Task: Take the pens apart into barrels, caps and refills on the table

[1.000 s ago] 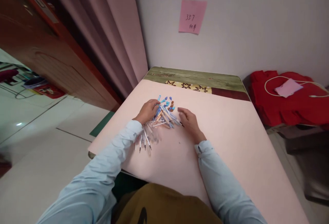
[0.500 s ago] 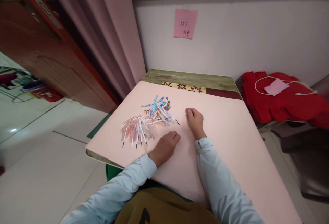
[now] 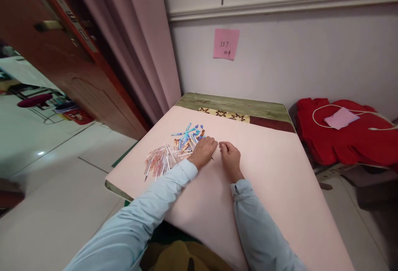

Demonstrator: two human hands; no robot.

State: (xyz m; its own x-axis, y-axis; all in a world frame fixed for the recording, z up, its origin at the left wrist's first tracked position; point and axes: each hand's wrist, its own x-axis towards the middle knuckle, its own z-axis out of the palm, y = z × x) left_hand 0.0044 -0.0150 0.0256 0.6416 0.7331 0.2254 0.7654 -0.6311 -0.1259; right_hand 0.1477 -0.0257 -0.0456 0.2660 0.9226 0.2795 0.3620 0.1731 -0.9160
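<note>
Nearest the camera, two pale blue sleeves run up from the lower edge over the pink tabletop. The right hand lies on the bare pink surface, fingers curled under in a loose fist; whether its grip pinches anything I cannot tell. Just beside it, the left hand rests at the right edge of the heap of pen parts, fingers bent down onto the pieces (what they pinch, if anything, is hidden). Left of that hand lies a fan of refills, touching the heap. Beyond, the tabletop's far strip is green with a patterned band. On the wall hangs a pink note, and a red cloth lies to the right.
</note>
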